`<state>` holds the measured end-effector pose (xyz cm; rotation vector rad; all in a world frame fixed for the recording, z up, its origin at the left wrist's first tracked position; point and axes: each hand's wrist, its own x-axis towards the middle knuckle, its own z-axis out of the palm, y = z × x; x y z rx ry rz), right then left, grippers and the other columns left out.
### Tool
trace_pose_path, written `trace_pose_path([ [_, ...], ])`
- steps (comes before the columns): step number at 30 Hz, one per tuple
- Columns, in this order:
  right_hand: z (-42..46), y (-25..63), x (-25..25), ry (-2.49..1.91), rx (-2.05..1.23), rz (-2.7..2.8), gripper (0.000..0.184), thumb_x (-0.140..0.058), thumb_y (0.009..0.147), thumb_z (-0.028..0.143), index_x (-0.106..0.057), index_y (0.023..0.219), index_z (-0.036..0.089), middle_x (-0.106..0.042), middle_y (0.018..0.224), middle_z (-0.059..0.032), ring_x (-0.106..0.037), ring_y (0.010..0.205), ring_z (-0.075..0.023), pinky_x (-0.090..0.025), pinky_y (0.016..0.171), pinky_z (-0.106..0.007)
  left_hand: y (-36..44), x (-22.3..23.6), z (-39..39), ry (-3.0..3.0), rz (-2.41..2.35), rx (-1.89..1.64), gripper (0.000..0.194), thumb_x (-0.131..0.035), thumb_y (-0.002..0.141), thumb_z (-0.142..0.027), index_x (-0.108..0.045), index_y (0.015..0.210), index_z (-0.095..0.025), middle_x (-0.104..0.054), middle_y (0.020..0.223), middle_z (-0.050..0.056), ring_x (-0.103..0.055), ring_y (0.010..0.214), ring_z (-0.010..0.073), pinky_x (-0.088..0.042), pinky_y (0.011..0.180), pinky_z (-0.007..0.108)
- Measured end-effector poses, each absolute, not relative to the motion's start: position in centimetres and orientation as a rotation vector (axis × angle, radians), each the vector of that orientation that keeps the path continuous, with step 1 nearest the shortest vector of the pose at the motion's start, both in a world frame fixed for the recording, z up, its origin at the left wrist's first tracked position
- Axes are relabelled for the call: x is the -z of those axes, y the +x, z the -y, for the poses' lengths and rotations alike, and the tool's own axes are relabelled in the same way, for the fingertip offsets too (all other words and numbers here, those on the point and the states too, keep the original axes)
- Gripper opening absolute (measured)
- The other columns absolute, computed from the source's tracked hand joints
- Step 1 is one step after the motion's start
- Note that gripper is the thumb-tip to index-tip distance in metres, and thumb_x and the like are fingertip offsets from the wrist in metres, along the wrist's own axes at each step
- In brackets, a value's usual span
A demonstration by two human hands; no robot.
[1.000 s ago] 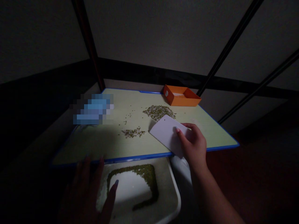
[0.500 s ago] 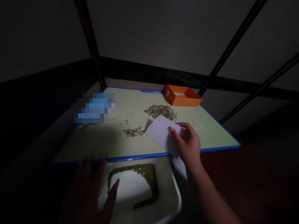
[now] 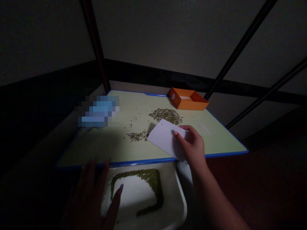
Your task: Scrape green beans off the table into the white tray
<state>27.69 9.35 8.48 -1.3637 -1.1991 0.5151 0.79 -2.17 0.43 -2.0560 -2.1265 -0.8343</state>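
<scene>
My right hand (image 3: 193, 147) is closed on a white plastic scraper card (image 3: 164, 138), held edge-down on a pale green board (image 3: 110, 147) with a blue rim. The card's left edge is next to a small pile of green beans (image 3: 137, 136). A larger bean pile (image 3: 165, 115) lies just behind the card. My left hand (image 3: 93, 195) holds the left side of a white tray (image 3: 175, 195) below the board's front edge, thumb inside it. The tray holds a band of green beans (image 3: 151, 182).
An orange open box (image 3: 188, 99) stands at the board's back right corner. A blurred blue object (image 3: 98, 111) lies at the board's left side. Dark metal frame bars (image 3: 240, 48) cross behind. Loose beans are scattered mid-board. The surroundings are very dark.
My right hand has slid the scraper card leftwards across the board, closer to the small bean pile. The left hand and the tray have stayed in place.
</scene>
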Motion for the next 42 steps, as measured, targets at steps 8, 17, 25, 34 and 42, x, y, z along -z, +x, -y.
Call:
trace_pose_path([
  [8,-10.5,28.2,-8.8,-1.347,-0.517,1.254,0.028,-0.075,0.069,0.042,-0.067,0.086,0.021,-0.067,0.072,-0.0006,-0.051,0.059,-0.0154,-0.036,0.053,-0.027,0.8,0.2,2.0,-2.030,2.089,0.869,0.069,-0.041,0.090,-0.049,-0.011,0.152,-0.045,-0.004,0.172,-0.005,-0.019,0.156,0.0341,-0.034,0.119,0.072],
  [17,-11.2,28.1,-8.2,-1.327,-0.599,1.277,0.030,-0.074,0.069,0.044,-0.066,0.086,0.021,-0.069,0.077,-0.0018,-0.055,0.065,-0.0171,-0.038,0.057,-0.029,0.4,0.4,2.0,-2.039,2.031,0.867,0.071,-0.040,0.089,-0.049,-0.010,0.152,-0.043,-0.002,0.172,-0.004,-0.023,0.154,0.0383,-0.042,0.111,0.075],
  [25,-11.2,28.2,-7.9,-1.273,-0.691,1.220,0.030,-0.077,0.066,0.042,-0.065,0.084,0.022,-0.067,0.075,-0.0011,-0.055,0.065,-0.0169,-0.039,0.056,-0.028,0.8,0.1,2.1,-2.033,2.061,0.872,0.071,-0.041,0.088,-0.051,-0.011,0.152,-0.044,-0.005,0.172,-0.003,-0.023,0.154,0.0379,-0.039,0.113,0.075],
  [34,-11.4,28.1,-8.1,-1.244,-0.787,1.215,0.034,-0.080,0.065,0.043,-0.064,0.086,0.021,-0.065,0.073,0.0002,-0.053,0.065,-0.0160,-0.038,0.054,-0.026,0.6,0.3,2.1,-2.048,2.103,0.832,0.071,-0.042,0.089,-0.051,-0.010,0.152,-0.044,-0.001,0.172,-0.004,-0.019,0.156,0.0356,-0.038,0.116,0.073],
  [42,-12.2,27.9,-7.6,-1.286,-0.746,1.278,0.035,-0.078,0.069,0.047,-0.064,0.089,0.021,-0.059,0.069,0.0025,-0.045,0.059,-0.0141,-0.033,0.051,-0.026,1.0,-0.2,2.1,-2.050,2.066,0.882,0.069,-0.038,0.090,-0.050,-0.007,0.152,-0.045,0.001,0.172,-0.004,-0.022,0.154,0.0384,-0.045,0.109,0.072],
])
